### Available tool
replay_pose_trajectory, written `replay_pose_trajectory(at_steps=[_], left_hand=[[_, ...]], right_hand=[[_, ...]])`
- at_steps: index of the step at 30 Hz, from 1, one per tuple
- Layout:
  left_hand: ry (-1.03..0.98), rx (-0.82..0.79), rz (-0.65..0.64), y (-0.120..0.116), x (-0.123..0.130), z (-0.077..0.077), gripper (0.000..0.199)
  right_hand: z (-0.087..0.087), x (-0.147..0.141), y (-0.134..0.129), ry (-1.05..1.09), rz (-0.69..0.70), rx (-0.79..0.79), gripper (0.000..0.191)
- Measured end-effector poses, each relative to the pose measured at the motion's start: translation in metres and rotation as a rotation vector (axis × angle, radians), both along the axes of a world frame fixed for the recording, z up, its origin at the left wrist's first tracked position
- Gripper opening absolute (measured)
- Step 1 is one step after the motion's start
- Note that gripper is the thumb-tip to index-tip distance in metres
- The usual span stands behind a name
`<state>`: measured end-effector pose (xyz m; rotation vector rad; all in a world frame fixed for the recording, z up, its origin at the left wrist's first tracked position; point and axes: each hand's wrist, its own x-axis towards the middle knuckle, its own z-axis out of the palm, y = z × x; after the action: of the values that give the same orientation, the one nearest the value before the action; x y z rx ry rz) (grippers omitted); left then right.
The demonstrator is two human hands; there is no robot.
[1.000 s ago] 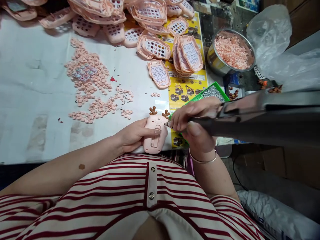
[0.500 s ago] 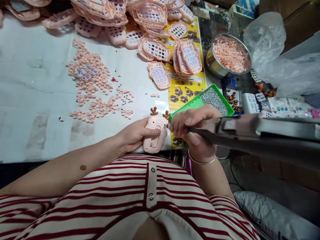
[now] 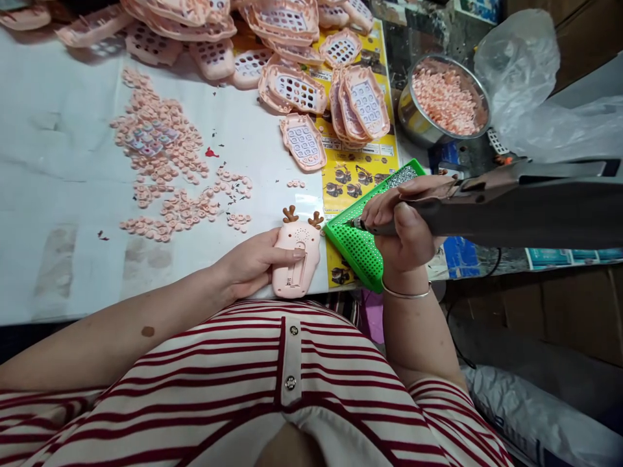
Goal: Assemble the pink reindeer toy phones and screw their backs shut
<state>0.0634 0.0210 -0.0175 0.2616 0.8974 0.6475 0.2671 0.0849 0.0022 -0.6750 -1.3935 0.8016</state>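
Observation:
My left hand is closed around a pink toy phone with brown antlers, thumb across its back. The back faces up, showing speaker holes, screw holes and an uncovered battery recess. In my right hand is a dark electric screwdriver, its body reaching off to the right. The bit points left over a green perforated tray, apart from the phone. Silvery screws lie at the tray's far end, partly hidden by the hand.
Pink phone shells are heaped at the back, some with keypads fitted. Small pink ring-shaped pieces are spread on the left of the white table. A metal bowl of pink pieces and clear plastic bags stand at the right.
My right hand has drawn the screwdriver away from the phone's upper right corner, rightward to above the green tray. My left hand still holds the phone.

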Motion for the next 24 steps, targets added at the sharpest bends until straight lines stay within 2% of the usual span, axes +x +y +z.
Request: replay_pose_trajectory(at_steps=[5, 10, 14, 19, 24], left_hand=[[0.008, -0.011, -0.008, 0.000, 0.000, 0.001, 0.048], [0.009, 0.001, -0.008, 0.000, -0.001, -0.001, 0.044], [-0.001, 0.019, -0.001, -0.001, 0.000, -0.002, 0.040], [-0.025, 0.046, 0.026, -0.001, 0.002, -0.003, 0.039], [-0.066, 0.097, 0.042, -0.001, 0.005, -0.002, 0.041]], right_hand=[[-0.003, 0.000, -0.001, -0.023, -0.010, -0.060, 0.032], [-0.009, 0.001, -0.003, -0.024, 0.020, -0.023, 0.025], [0.009, -0.004, -0.013, -0.010, -0.003, 0.019, 0.022], [0.038, -0.030, -0.031, 0.031, 0.099, 0.075, 0.019], [0.036, -0.057, -0.035, 0.143, 0.270, 0.086, 0.023]])
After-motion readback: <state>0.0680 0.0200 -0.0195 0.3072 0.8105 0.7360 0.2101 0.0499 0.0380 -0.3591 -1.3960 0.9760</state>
